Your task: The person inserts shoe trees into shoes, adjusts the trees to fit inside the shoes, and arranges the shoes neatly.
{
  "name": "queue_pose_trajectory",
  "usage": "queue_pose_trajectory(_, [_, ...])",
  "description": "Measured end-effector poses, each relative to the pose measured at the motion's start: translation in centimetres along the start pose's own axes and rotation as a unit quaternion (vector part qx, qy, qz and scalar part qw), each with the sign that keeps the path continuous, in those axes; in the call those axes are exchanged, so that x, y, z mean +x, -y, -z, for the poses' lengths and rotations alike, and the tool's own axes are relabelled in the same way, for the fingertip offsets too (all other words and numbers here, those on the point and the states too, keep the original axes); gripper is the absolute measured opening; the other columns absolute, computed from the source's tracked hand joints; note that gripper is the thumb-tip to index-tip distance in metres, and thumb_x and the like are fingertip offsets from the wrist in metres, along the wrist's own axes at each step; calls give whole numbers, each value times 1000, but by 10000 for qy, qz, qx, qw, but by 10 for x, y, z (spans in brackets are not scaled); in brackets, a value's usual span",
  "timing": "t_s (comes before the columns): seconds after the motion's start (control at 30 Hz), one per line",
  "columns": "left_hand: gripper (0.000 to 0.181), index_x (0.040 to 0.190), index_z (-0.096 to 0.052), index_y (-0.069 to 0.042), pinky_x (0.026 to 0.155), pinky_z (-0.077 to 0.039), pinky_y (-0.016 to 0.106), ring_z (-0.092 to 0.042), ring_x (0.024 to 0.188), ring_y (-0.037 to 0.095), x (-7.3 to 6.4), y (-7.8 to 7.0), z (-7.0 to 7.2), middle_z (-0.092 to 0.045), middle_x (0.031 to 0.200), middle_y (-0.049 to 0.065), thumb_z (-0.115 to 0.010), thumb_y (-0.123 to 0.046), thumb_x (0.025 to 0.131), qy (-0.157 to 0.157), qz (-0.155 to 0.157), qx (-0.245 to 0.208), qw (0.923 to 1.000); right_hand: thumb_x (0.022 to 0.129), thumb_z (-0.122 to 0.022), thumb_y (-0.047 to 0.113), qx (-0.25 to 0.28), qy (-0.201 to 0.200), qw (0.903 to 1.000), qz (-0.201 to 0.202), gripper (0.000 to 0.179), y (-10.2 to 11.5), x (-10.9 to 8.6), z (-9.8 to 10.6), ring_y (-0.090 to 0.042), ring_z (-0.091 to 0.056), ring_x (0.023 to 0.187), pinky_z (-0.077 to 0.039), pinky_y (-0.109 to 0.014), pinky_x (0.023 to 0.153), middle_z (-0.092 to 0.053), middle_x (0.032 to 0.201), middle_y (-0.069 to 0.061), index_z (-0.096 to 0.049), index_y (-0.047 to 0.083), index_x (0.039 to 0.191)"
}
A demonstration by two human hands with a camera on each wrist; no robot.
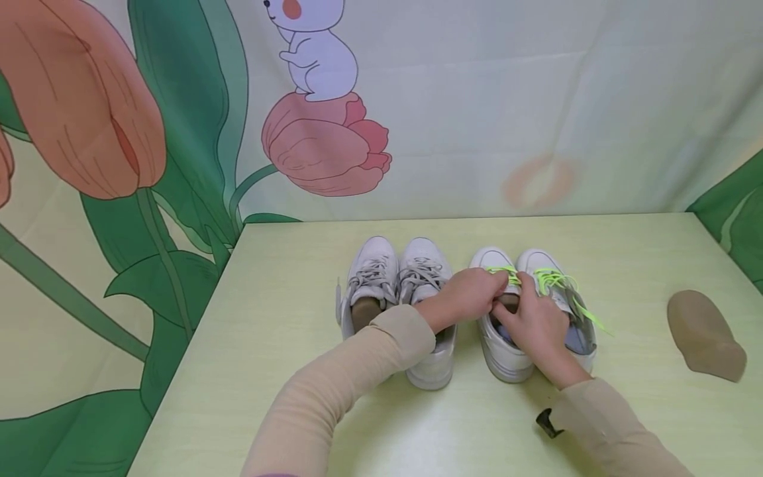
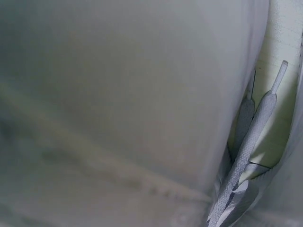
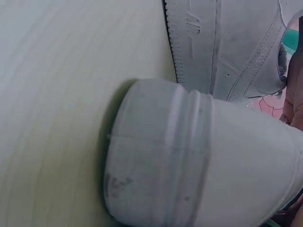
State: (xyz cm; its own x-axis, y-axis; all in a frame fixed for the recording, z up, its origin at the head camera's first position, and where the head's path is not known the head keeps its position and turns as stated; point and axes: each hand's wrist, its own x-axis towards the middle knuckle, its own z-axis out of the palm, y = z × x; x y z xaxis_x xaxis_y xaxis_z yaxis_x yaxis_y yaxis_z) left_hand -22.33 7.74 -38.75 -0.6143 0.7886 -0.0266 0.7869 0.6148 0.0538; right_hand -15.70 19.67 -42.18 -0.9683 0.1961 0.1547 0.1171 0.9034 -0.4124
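Two white sneakers with neon green laces stand side by side on the table. Both hands work at the left one (image 1: 507,361), around its tongue and opening. My left hand (image 1: 473,295) has its fingers curled at the upper laces and grips there. With thumb at the opening and forefinger beside the laces, my right hand (image 1: 539,324) holds the same shoe from the right. Between the hands, a brown shoe insert (image 1: 508,300) shows in the opening. The right sneaker (image 1: 536,260) has a loose lace end hanging outward. In the right wrist view, a white heel (image 3: 142,151) fills the middle.
To the left stand two white sneakers (image 1: 374,252) with grey laces, partly under my left forearm; a brown insert (image 1: 366,311) shows in one. Another brown insert (image 1: 706,334) lies at the table's right. A grey lace end (image 2: 265,109) appears in the left wrist view.
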Motion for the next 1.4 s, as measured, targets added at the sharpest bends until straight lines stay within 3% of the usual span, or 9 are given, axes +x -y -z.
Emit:
queue_pose_trajectory(0.33, [9, 97, -50, -15, 58, -42, 23, -51, 65, 11, -4, 0, -2, -58, 75, -4, -45, -19, 91, -149, 49, -180, 9997, 77, -58, 49, 144, 418, 9990, -108, 70, -4, 2, 10, -42, -57, 83, -38, -46, 59, -59, 96, -27, -37, 7, 128])
queue_pose_trajectory(0.47, [13, 99, -50, -14, 58, -42, 22, -52, 64, 10, -7, 0, -4, -60, 77, -3, -44, -24, 92, -198, 74, -359, 9991, 79, -58, 42, 175, 439, 9988, 145, 63, -7, 1, 12, -33, -56, 70, -38, -40, 54, -61, 81, -18, -39, 6, 126])
queue_pose_trajectory(0.57, [15, 101, -50, -13, 59, -43, 22, -53, 64, 10, -8, 0, -5, -62, 79, -2, -46, -25, 92, -239, 59, -405, 9989, 81, -58, 32, 344, 260, 9983, 380, 53, -10, -2, 16, -25, -54, 62, -38, -36, 53, -60, 71, -10, -44, 4, 123])
queue_pose_trajectory(0.73, [17, 103, -49, -14, 58, -44, 24, -55, 66, 11, -11, 0, -6, -62, 80, -1, -49, -24, 90, -332, 36, -423, 9985, 83, -54, 21, 673, -121, 9960, 567, 38, -17, -6, 27, -25, -61, 66, -42, -34, 54, -67, 78, -14, -51, 2, 116])
queue_pose_trajectory(0.97, [18, 104, -47, -14, 54, -42, 23, -53, 65, 11, -15, 0, -6, -60, 79, -2, -50, -23, 89, -397, 15, -498, 9980, 85, -49, 18, 688, -518, 9951, 479, 27, -39, -7, 41, -23, -58, 64, -35, -25, 51, -66, 83, -17, -57, 3, 106])
queue_pose_trajectory(1.17, [21, 107, -46, -15, 57, -43, 23, -53, 69, 10, -17, 0, -6, -60, 86, -2, -50, -24, 89, -389, 32, -552, 9977, 84, -50, 17, 648, -1012, 9915, 500, 29, -61, -8, 50, -34, -57, 79, -38, -42, 61, -63, 92, -22, -58, 0, 106])
queue_pose_trajectory(1.4, [33, 120, -43, -16, 63, -44, 23, -54, 77, 9, -18, -2, -5, -60, 98, -3, -49, -25, 89, -315, 44, -541, 9980, 85, -48, 17, 574, -1116, 9916, 328, 35, -84, -7, 61, -43, -46, 94, -34, -53, 73, -54, 110, -28, -53, -3, 112])
